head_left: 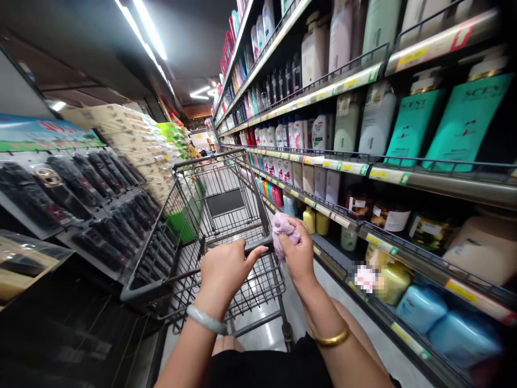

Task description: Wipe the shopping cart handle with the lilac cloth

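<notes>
My left hand [226,272], with a pale bangle at the wrist, is wrapped over the handle [264,242] of a dark wire shopping cart [189,186], its thumb stretched along the bar. At the right end of that handle my right hand [299,253] clutches a crumpled lilac cloth [283,231]. Whether this hand also touches the bar cannot be made out. A gold bangle circles the right wrist. No goods show in the cart's basket.
Shelves [307,156] of shampoo and lotion bottles run close along the right. On the left hang packaged belts [92,178], with stacked cartons [125,134] beyond them. A tiled aisle floor [262,328] shows beneath the cart.
</notes>
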Demonstrator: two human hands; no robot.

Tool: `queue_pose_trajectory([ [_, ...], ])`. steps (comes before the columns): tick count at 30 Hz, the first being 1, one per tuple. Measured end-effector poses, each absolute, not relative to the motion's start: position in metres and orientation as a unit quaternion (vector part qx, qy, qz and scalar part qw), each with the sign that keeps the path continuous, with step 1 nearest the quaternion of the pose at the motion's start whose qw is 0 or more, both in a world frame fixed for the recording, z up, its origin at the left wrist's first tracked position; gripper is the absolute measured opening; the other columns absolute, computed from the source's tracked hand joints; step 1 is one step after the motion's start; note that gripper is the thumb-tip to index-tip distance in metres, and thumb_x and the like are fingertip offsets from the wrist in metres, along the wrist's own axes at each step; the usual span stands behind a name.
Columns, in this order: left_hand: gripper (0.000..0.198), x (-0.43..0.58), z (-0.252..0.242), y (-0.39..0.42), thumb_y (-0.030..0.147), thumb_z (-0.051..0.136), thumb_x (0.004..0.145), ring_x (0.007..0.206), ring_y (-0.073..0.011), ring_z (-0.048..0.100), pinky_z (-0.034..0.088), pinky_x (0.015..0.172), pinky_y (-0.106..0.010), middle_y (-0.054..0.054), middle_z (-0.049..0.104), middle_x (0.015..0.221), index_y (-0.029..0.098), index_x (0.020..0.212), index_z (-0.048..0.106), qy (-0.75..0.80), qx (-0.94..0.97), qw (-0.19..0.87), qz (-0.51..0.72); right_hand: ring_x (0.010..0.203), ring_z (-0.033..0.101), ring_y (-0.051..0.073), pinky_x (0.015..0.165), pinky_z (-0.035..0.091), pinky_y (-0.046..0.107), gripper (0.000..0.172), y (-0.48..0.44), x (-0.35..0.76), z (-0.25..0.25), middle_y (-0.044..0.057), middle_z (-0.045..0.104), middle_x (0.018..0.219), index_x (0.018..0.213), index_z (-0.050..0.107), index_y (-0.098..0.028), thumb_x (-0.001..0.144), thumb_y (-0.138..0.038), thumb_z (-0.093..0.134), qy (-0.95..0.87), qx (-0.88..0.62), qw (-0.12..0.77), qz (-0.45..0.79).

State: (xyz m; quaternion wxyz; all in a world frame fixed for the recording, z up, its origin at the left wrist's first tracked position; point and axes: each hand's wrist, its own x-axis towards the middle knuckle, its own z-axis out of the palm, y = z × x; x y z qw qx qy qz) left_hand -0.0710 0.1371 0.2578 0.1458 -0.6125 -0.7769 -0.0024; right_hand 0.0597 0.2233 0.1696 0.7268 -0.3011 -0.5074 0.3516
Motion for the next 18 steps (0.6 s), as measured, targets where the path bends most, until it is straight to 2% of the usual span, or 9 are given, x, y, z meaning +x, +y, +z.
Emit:
queue_pose_trajectory([
  [3, 0.074, -0.072, 0.258, 0.139, 0.080, 0.020, 0.094, 0.081, -0.0308, 0.073, 0.039, 0.058, -0.032, -0.011, 0.075, 0.084, 0.022, 0.092, 0.066, -0.779, -0.610, 0.143, 0.001, 0.106, 0.065, 0.022, 0.100, 0.054, 0.039, 0.030, 0.234, 0.047, 0.139, 0.008, 0.068, 0.111, 0.107, 0.073, -0.023, 0.079, -0.026, 0.063, -0.505, -0.341, 0.709, 0.355],
  [6, 0.073, -0.073, 0.258, 0.141, 0.079, 0.021, 0.094, 0.081, -0.0308, 0.073, 0.038, 0.057, -0.032, -0.011, 0.075, 0.083, 0.021, 0.094, 0.065, -0.788, -0.597, 0.148, 0.013, 0.097, 0.067, 0.023, 0.090, 0.057, 0.037, 0.029, 0.240, 0.041, 0.109, 0.008, 0.072, 0.104, 0.104, 0.073, -0.021, 0.078, -0.030, 0.065, -0.473, -0.375, 0.678, 0.419],
  [9, 0.072, -0.074, 0.258, 0.143, 0.078, 0.021, 0.095, 0.081, -0.0301, 0.073, 0.036, 0.057, -0.030, -0.011, 0.075, 0.083, 0.022, 0.094, 0.065, -0.789, -0.595, 0.153, 0.013, 0.100, 0.068, 0.022, 0.093, 0.056, 0.037, 0.035, 0.233, 0.050, 0.116, 0.008, 0.073, 0.110, 0.113, 0.069, -0.020, 0.081, -0.032, 0.066, -0.435, -0.350, 0.688, 0.463],
  [13, 0.071, -0.072, 0.257, 0.148, 0.078, 0.021, 0.095, 0.081, -0.0307, 0.073, 0.035, 0.056, -0.031, -0.010, 0.075, 0.083, 0.022, 0.094, 0.065, -0.790, -0.593, 0.155, 0.014, 0.115, 0.064, 0.022, 0.105, 0.051, 0.039, 0.033, 0.226, 0.063, 0.145, 0.006, 0.068, 0.122, 0.114, 0.070, -0.025, 0.082, -0.029, 0.067, -0.485, -0.264, 0.733, 0.398],
  [15, 0.072, -0.071, 0.256, 0.151, 0.078, 0.020, 0.095, 0.081, -0.0313, 0.073, 0.035, 0.056, -0.031, -0.010, 0.075, 0.083, 0.022, 0.093, 0.065, -0.789, -0.593, 0.160, 0.015, 0.114, 0.064, 0.023, 0.105, 0.051, 0.039, 0.029, 0.233, 0.062, 0.142, 0.007, 0.067, 0.118, 0.108, 0.073, -0.024, 0.079, -0.027, 0.067, -0.517, -0.280, 0.722, 0.366],
  [18, 0.073, -0.069, 0.256, 0.155, 0.078, 0.020, 0.095, 0.080, -0.0314, 0.073, 0.035, 0.055, -0.032, -0.010, 0.074, 0.081, 0.022, 0.094, 0.066, -0.790, -0.591, 0.165, 0.011, 0.100, 0.066, 0.022, 0.096, 0.055, 0.038, 0.027, 0.245, 0.055, 0.125, 0.008, 0.070, 0.105, 0.102, 0.074, -0.021, 0.077, -0.027, 0.064, -0.503, -0.370, 0.670, 0.401],
])
